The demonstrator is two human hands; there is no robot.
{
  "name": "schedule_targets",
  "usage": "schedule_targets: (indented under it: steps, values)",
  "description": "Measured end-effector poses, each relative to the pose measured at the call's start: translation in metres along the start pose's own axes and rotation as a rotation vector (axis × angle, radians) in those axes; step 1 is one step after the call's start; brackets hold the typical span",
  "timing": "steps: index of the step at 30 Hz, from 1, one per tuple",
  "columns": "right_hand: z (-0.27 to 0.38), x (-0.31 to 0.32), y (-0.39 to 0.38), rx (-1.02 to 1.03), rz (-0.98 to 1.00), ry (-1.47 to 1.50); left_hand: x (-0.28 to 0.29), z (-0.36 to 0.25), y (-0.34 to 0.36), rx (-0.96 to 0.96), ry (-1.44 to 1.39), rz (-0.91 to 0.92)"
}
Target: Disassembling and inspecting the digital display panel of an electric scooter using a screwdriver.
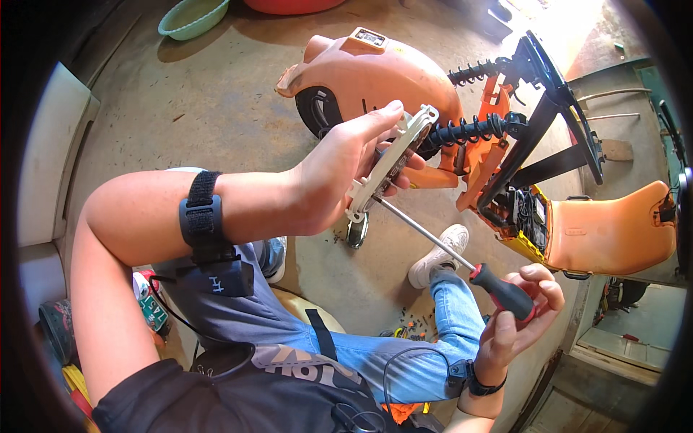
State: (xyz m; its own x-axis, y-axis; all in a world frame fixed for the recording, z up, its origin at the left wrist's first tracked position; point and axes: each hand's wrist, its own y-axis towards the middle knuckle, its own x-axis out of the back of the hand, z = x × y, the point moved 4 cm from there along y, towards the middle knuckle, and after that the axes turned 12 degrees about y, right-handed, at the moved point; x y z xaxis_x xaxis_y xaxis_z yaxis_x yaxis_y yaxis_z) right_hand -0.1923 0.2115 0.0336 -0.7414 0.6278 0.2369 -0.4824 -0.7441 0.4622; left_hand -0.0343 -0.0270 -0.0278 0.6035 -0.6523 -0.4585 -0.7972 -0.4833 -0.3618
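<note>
My left hand (328, 169) is raised at the middle of the view, its fingers wrapped round a cream-coloured plastic frame (392, 155) tilted on edge. What kind of part this is, I cannot make out. In my right hand (516, 325), lower right, is a screwdriver (498, 289) with a black and red handle and a long steel shaft. Its shaft points up and left, with the tip at the lower end of the cream frame; whether it sits in a screw is hidden. The fingers close around the handle's end.
Beyond my hands lies an electric scooter with an orange fender (390, 76), black coil shock absorbers (469, 131), a black metal frame (530, 144) and an orange seat (613, 234). Small dark bits lie scattered on the concrete floor (209, 108). A green basin (193, 20) stands far left.
</note>
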Motion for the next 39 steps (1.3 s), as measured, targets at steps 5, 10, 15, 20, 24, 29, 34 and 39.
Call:
schedule_targets:
  steps: [5, 10, 15, 20, 24, 29, 34, 39]
  values:
    - [-0.0022, -0.0052, 0.0027, 0.026, -0.005, 0.006, -0.0002, 0.0008, 0.0005, -0.006, -0.022, 0.016]
    - [-0.0006, -0.0025, -0.0011, -0.211, -0.097, 0.181, 0.0003, 0.0014, 0.0011, 0.001, -0.015, 0.007]
    - [0.0028, -0.0032, 0.0041, 0.070, 0.045, 0.010, 0.0000, -0.0002, 0.0007, -0.011, 0.001, 0.012]
    - [0.0010, -0.0077, 0.0024, 0.045, 0.040, 0.119, 0.0010, 0.0022, 0.0019, -0.005, -0.005, 0.003]
    - [0.0019, -0.0005, -0.0039, -0.252, -0.096, 0.104, 0.0013, 0.0025, 0.0013, -0.006, -0.008, 0.004]
    - [0.0034, -0.0003, 0.0002, 0.043, -0.004, -0.005, 0.0012, 0.0019, 0.0026, -0.009, -0.002, 0.006]
    - [0.0004, -0.0053, 0.0025, 0.006, -0.073, 0.058, 0.0008, 0.0021, 0.0018, -0.001, -0.001, 0.005]
    - [-0.0026, -0.0005, -0.0023, -0.197, -0.122, 0.126, 0.0005, 0.0021, 0.0023, 0.000, 0.002, -0.004]
